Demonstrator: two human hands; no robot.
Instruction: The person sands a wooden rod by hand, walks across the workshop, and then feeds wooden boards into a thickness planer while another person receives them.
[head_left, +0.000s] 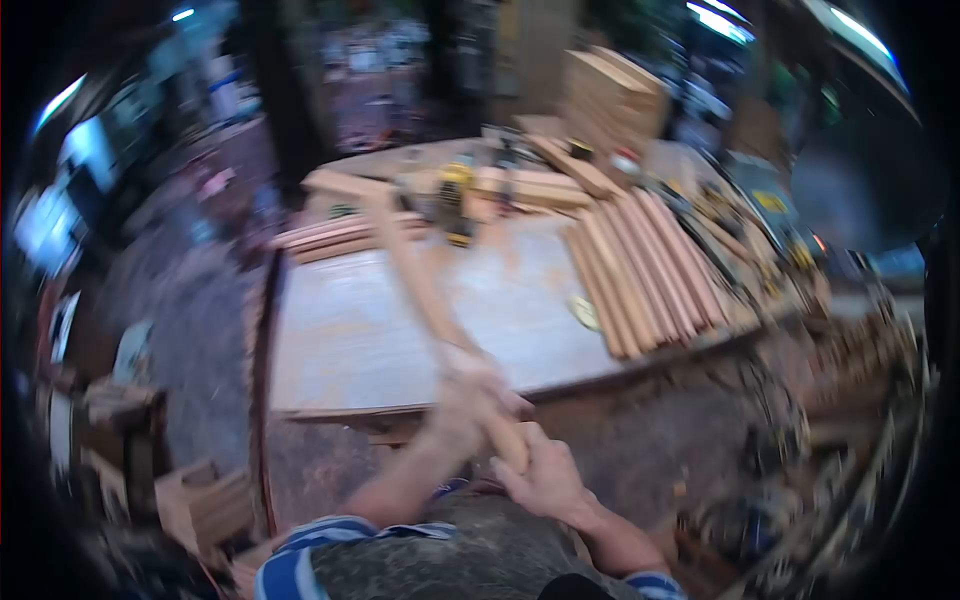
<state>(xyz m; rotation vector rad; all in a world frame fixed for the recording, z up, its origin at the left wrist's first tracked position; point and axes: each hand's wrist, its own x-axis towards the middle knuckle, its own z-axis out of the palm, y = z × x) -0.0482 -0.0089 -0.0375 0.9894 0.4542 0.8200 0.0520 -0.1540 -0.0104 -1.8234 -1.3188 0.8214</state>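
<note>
A long, slim wooden piece slants from the far side of the workbench down to my body, its outline smeared by motion. My left hand is wrapped around its lower half and is itself blurred. Just below, my right hand grips the rounded near end. The two hands sit close together over the front edge of the workbench. To the right, a row of several similar wooden pieces lies side by side on the bench. A yellow and black power tool stands beyond the wooden piece.
A few more strips lie at the bench's back left. Behind them at the right stands a stack of wooden boards. A small yellowish disc rests beside the row. Hand tools clutter the right edge. A wooden block is on the lower left.
</note>
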